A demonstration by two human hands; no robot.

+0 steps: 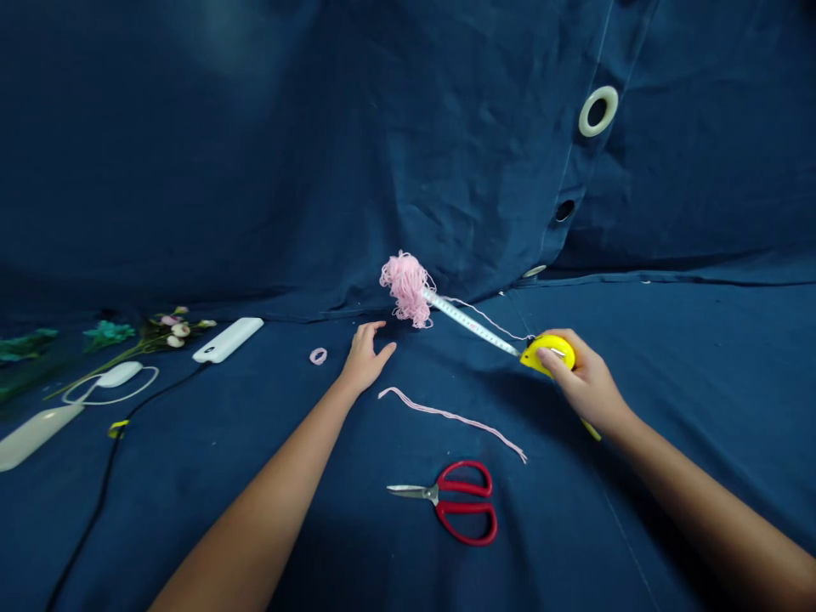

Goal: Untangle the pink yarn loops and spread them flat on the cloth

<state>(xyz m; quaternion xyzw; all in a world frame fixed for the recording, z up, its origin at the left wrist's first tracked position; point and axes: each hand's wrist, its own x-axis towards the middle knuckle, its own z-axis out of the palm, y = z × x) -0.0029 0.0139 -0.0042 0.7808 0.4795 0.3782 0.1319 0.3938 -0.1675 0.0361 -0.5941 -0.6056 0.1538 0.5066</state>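
My right hand (583,378) grips a yellow tape measure (530,355) with the thumb on top. Its white blade (475,325) is pulled out and runs left to a tangled bundle of pink yarn (408,285). Beside the blade, a loose pink strand (488,320) trails from the bundle towards the tape measure's case. My left hand (368,355) is just below and left of the bundle, fingers apart and nothing in it. Between my hands lies a length of cut pink yarn (450,415). Red-handled scissors (446,501) lie nearer to me, blades closed and pointing left.
A small pink ring (318,356) lies left of my left hand. Farther left are a white device (228,340) with a black cable (113,463), artificial flowers (175,327) and a white lamp-like object (42,433). Dark blue cloth (382,153) hangs behind.
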